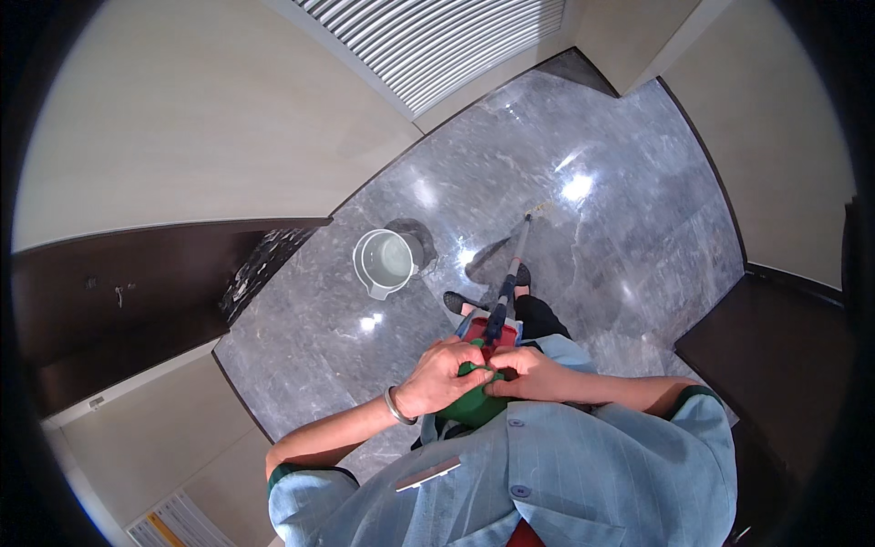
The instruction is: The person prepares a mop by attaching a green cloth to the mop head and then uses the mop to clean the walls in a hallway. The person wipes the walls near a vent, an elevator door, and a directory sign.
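Close to my belly, my left hand (443, 372) and my right hand (530, 372) meet with fingertips pinching a green cloth (475, 403). Silver bangle on the left wrist. Just beyond the fingers is a red mop head frame (502, 334) with pale blue-white edging, joined to a dark and grey telescopic pole (509, 280). The pole slopes away from me, its far end near the floor ahead. How the mop is supported is hidden by my hands and the cloth. A whitish plastic bucket (386, 263) with a pouring lip stands on the floor, ahead to the left.
Grey marble flooring (615, 225) with bright reflections lies around my feet in dark shoes (459, 302). Beige wall panels and a louvred grille (465, 55) border it ahead. A dark door or panel (123, 301) is at the left; a dark brown surface (765, 349) is at the right.
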`<state>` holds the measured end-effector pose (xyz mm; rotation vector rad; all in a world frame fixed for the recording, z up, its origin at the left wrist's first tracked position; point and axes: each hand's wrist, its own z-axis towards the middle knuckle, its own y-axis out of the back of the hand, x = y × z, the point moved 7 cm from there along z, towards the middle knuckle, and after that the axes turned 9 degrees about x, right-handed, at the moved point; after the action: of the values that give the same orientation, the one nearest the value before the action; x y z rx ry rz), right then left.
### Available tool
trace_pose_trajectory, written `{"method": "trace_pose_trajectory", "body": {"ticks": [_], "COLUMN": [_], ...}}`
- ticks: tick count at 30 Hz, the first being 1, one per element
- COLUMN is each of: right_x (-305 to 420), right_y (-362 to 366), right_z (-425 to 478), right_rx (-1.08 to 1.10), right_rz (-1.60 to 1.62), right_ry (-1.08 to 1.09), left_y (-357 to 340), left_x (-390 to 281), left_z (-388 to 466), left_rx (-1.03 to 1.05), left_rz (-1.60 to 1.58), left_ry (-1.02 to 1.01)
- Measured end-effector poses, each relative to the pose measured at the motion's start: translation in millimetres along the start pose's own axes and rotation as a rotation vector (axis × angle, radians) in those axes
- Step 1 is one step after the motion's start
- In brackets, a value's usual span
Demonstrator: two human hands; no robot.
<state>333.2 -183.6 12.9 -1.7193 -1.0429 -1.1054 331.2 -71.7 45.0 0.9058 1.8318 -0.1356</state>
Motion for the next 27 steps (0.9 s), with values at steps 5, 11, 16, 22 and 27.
{"method": "trace_pose_trajectory", "body": {"ticks": [5,11,16,22,27], "right_x": [0.6,7.8,4.3,-25.4,-37.2], "right_y": [4.3,11.4,13.3,20.0,22.8], "right_z": [-0.3,-6.6,-5.3,-7.8,-18.6], "right_rx": [0.021,-0.27,-0.259,-0.367,-0.344], "right_rz": [0.014,-0.154,-0.01,0.016,0.106], "right_ry": [-0.032,0.104,-0.055,-0.124,-0.11], "left_y": [-8.8,-12.5,-22.4,-29.1,-37.1], "left_x": [12.5,34.2,43.5,56.1,59.3], "left_z": [-3.1,-15.3,-14.7,-13.5,-9.3], "left_rx": [0.022,0.024,0.109,0.172,0.276], "left_rz": [-0.148,-0.438,-0.629,-0.597,-0.415], "left_ry": [0.014,0.13,0.117,0.155,0.164]}}
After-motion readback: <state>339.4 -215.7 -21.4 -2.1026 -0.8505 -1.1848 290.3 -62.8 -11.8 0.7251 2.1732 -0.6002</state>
